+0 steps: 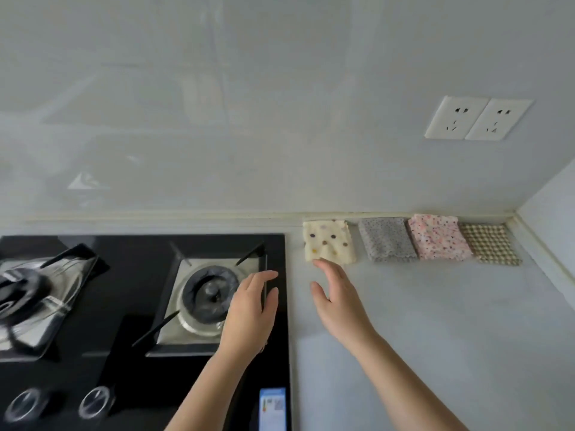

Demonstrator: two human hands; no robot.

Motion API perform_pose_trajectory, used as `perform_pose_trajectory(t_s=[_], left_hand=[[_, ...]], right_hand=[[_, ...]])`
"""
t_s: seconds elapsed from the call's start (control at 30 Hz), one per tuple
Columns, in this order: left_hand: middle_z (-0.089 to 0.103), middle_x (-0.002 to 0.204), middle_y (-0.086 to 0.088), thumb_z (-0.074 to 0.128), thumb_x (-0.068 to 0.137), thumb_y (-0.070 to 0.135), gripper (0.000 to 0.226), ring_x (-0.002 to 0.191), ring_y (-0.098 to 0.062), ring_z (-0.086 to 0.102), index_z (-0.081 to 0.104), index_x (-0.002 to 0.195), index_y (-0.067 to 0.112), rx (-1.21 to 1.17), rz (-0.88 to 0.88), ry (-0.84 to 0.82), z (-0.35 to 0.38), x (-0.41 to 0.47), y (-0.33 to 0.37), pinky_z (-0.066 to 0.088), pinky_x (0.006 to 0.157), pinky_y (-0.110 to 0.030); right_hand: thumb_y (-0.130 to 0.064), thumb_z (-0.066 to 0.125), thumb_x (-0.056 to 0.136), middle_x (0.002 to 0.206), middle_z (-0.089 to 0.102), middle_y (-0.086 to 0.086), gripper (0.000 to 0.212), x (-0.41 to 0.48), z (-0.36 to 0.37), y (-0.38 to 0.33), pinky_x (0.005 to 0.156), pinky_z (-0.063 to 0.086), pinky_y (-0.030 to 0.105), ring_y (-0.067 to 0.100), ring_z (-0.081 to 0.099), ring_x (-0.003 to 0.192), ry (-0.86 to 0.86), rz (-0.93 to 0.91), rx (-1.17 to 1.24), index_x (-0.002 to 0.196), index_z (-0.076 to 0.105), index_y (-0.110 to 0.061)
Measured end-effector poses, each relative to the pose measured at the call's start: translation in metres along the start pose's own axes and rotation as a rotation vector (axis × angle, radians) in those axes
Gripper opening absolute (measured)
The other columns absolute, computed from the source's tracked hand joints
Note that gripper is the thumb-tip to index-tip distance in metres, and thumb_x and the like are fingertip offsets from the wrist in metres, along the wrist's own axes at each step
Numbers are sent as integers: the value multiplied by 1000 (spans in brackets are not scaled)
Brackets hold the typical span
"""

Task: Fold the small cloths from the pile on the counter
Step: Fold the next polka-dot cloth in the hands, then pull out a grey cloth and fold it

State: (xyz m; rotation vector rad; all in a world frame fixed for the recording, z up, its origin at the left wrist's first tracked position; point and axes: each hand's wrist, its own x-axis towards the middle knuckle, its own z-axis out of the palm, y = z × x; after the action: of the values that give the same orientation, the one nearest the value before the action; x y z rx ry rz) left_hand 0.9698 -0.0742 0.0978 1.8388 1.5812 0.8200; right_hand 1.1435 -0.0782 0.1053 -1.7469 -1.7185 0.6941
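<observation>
Cloths (413,241) folded square, side by side: dotted cream, grey, pink, checked.

Single head-worn, wide-angle view. It looks forward and down, close over the counter (435,337), facing the back wall (280,104), which fills the upper half of the frame. The hob (124,337) sits lower left; the room corner (515,214) closes the right edge.

You have four folded cloths lying flat in a row along the back edge of the counter (435,321), at 3 o'clock in your view. The cream dotted cloth (329,241) sits apart. Running toward 3 o'clock from it, the grey cloth (386,239), pink cloth (438,237) and checked cloth (490,244) lie edge to edge.
</observation>
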Motion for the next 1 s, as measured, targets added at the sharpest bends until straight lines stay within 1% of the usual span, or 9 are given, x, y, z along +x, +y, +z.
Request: perform_pose_trajectory(t_s=[0.07,0.17,0.3,0.43,0.57,0.67,0.73,0.87,1.0], left_hand=[[58,120,16,49,98,23,27,112,-3,53,57,124,25,-65,-1,24,-35,-39,-12,45,95,-23],[60,112,20,51,97,19,21,97,-1,58,60,114,28,-111,-8,69,-93,-96,-40,44,78,-9],[62,106,21,51,96,17,21,98,6,57,63,109,27,-142,-74,142,-168,-164,-82,39,78,-2],[65,103,17,49,97,13,22,94,11,56,65,107,23,-186,-117,196,-227,-205,-117,38,74,1],[66,101,18,49,96,11,23,93,10,57,65,104,25,-201,-135,269,-269,-216,-150,39,75,0],[67,100,17,49,96,11,23,94,10,58,66,104,24,-217,-155,295,-294,-214,-181,38,74,1],[67,100,18,50,96,12,22,97,10,57,66,104,24,-212,-166,290,-311,-208,-205,38,77,1],[67,101,19,50,96,11,23,99,10,57,66,104,25,-168,-186,307,-355,-193,-256,43,82,-4],[65,103,21,49,96,13,24,95,9,58,66,104,26,-118,-236,328,-417,-181,-306,40,75,-3]], right_hand=[[-17,50,99,142,45,-4,40,-32,18,-34,98,13,-4,6,38,133,20,-24,21,138,47,-15],[-18,50,98,138,47,-7,36,-77,54,-88,101,18,1,3,40,130,51,-61,67,134,50,-17],[-18,51,98,132,48,-15,33,-127,108,-158,105,27,7,-6,39,123,44,-78,151,130,53,-21],[-17,52,97,132,50,-12,33,-150,155,-215,97,21,-3,-6,40,121,-15,-122,145,129,53,-22],[-20,51,98,129,47,-20,34,-150,190,-257,92,24,-2,-13,36,117,-63,-144,137,131,52,-26],[-20,50,99,130,48,-21,33,-139,218,-282,100,29,11,-11,38,117,-104,-155,146,131,52,-25],[-21,49,99,131,49,-19,33,-128,240,-297,99,32,16,-8,40,118,-129,-147,151,131,53,-26],[-20,48,99,133,51,-15,32,-94,294,-331,97,32,16,-2,43,121,-200,-156,156,130,54,-25],[-19,47,99,130,53,-10,31,-54,347,-392,95,35,16,-3,44,114,-288,-197,143,129,55,-22]])
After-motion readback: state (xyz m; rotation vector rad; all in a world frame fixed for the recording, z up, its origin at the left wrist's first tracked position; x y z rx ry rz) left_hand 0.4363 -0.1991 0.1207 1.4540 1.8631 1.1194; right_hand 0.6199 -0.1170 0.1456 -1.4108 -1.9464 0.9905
